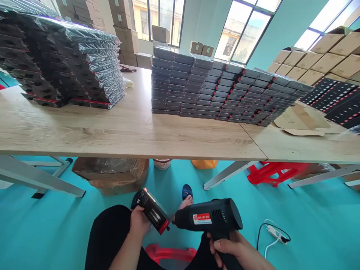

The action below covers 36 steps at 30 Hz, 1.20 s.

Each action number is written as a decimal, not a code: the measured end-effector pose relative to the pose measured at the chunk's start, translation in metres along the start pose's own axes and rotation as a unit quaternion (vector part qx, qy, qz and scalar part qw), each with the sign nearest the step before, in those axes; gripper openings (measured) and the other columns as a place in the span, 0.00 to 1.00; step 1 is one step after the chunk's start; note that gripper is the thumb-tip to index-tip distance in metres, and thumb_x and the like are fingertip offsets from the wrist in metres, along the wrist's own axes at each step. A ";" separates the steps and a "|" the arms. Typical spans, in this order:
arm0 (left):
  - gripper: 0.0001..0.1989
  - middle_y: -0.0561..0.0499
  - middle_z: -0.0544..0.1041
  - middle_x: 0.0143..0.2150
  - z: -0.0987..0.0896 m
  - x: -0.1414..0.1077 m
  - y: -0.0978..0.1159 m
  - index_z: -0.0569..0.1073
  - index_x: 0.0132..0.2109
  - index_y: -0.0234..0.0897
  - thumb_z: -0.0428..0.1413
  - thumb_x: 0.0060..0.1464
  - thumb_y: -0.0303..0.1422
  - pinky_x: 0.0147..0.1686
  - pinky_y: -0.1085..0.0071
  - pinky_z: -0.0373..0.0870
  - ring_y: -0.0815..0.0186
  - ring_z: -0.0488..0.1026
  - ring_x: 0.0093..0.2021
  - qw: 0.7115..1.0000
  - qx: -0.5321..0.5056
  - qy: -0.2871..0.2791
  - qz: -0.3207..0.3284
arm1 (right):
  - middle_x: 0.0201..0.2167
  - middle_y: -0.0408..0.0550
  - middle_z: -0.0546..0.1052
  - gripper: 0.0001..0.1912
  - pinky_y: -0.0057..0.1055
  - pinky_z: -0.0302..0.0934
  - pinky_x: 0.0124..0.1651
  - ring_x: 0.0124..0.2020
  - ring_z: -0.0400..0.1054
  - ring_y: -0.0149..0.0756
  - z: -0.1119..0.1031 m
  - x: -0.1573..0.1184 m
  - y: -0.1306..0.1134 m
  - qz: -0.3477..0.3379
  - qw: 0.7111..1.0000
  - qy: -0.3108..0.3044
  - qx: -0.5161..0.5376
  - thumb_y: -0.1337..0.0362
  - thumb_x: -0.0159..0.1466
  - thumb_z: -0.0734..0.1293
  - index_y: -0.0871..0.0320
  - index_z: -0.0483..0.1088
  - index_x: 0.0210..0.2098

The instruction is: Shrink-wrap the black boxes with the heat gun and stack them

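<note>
A small black box with a red end (153, 212) is held over my lap by my left hand (140, 222), its fingers closed on the box's left side. My right hand (227, 247) is wrapped round the handle of a black heat gun (208, 216) with a red and white label. The gun's nozzle points left, close to the red end of the box. Whether the two touch cannot be made out.
On the wooden table (168, 137) stand stacked dark boxes (219, 86) and film-wrapped stacks (70, 63). Flattened cardboard (306, 118) lies at the right. A power strip (277, 233) is on the floor; table legs (227, 174) and a carton (112, 176) stand below.
</note>
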<state>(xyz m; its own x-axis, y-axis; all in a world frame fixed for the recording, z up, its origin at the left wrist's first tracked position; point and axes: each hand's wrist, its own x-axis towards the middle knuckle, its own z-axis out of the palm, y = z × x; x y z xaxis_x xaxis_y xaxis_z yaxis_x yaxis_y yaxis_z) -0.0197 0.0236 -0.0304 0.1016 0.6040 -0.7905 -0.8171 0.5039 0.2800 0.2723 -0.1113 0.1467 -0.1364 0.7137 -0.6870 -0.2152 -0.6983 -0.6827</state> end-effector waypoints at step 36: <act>0.04 0.48 0.76 0.22 -0.001 -0.010 -0.024 0.73 0.27 0.35 0.55 0.41 0.26 0.26 0.63 0.70 0.56 0.74 0.24 0.974 0.188 -0.125 -0.027 | 0.30 0.48 0.77 0.18 0.29 0.62 0.25 0.25 0.68 0.32 0.033 0.027 -0.032 -0.090 0.996 0.019 0.011 0.58 0.55 0.73 0.64 0.75 0.40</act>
<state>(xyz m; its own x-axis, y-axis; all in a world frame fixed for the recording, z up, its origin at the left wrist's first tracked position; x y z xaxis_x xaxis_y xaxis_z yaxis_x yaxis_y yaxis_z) -0.0015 0.0045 -0.0303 0.3128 0.6779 -0.6653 -0.5453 0.7017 0.4586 0.2435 -0.0672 0.1582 -0.0578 0.8244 -0.5631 -0.2544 -0.5575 -0.7902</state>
